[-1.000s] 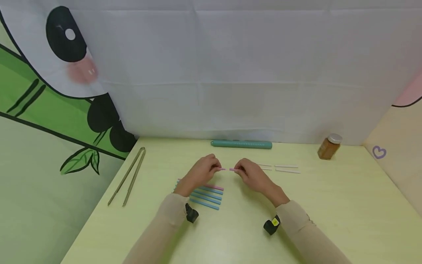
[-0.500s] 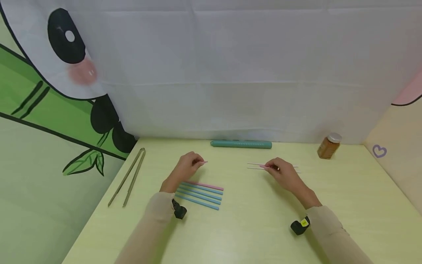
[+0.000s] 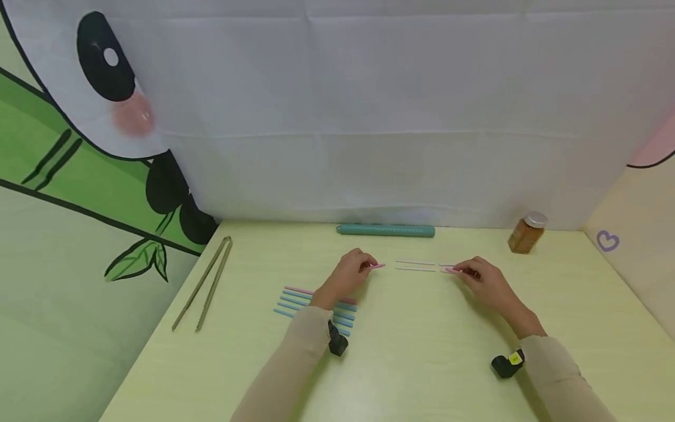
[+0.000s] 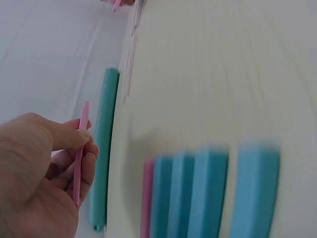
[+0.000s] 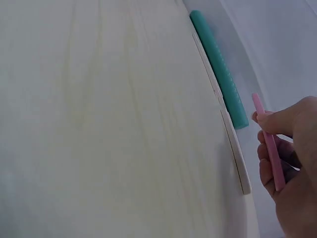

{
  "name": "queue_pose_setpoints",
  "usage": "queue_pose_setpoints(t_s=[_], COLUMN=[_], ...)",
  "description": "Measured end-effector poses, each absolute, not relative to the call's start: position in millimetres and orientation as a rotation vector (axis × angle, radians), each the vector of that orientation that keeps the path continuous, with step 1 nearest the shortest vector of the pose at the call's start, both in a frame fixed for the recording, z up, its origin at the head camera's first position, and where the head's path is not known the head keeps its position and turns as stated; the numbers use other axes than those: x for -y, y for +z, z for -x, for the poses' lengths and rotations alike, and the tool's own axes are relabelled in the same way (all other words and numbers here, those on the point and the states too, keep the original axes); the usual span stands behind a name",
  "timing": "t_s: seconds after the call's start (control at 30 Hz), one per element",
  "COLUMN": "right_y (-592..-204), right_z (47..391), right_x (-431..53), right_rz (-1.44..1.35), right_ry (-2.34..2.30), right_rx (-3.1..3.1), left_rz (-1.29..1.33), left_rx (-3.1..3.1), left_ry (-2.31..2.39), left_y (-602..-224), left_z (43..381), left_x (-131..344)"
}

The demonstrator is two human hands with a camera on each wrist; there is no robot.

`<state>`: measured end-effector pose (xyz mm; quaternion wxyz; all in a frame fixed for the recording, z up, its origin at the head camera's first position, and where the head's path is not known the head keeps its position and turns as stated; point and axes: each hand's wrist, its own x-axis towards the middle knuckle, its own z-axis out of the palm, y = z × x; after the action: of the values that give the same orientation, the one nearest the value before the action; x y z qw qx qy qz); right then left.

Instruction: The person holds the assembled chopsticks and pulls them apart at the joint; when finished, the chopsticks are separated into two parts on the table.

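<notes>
My left hand (image 3: 348, 276) pinches a pink stick (image 4: 84, 118) between thumb and fingers, above the table. To the right, my right hand (image 3: 484, 285) pinches another pink stick (image 5: 272, 151) over the end of a pale stick (image 5: 236, 153). Several such pale sticks lie in two rows between the hands, partly covered by the right fingers. Below my left forearm lies a row of several blue sticks (image 4: 210, 191) with one pink stick (image 4: 147, 198) at its far side. The forearm hides part of that row in the head view.
A green ribbed cylinder (image 3: 386, 230) lies along the table's back edge, by the white cloth backdrop (image 3: 369, 117). At the back right stands a brown jar (image 3: 526, 234) with a silvery lid. V-shaped metal tongs (image 3: 213, 281) lie at the left.
Both hands first drew apart, each with a pink stick. Since then my left hand has moved right towards the pale sticks, and my right hand has shifted further right.
</notes>
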<state>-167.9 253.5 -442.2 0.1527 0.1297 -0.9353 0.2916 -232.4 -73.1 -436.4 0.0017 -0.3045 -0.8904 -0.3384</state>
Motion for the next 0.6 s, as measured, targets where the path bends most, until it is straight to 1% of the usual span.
queue_pose_setpoints(t_s=[0.33, 0.6], right_y=[-445.8, -449.8], right_z=[163.9, 165.7], right_x=[-265.8, -263.7], right_rz=[-0.319, -0.363], right_ry=[0.921, 0.937], right_rx=[2.779, 2.783], left_rz=[0.961, 0.929], left_rx=[2.833, 2.819], left_ry=[-1.086, -1.084], left_y=[-448.8, -454.7], left_z=[222.4, 216.1], left_x=[8.3, -18.7])
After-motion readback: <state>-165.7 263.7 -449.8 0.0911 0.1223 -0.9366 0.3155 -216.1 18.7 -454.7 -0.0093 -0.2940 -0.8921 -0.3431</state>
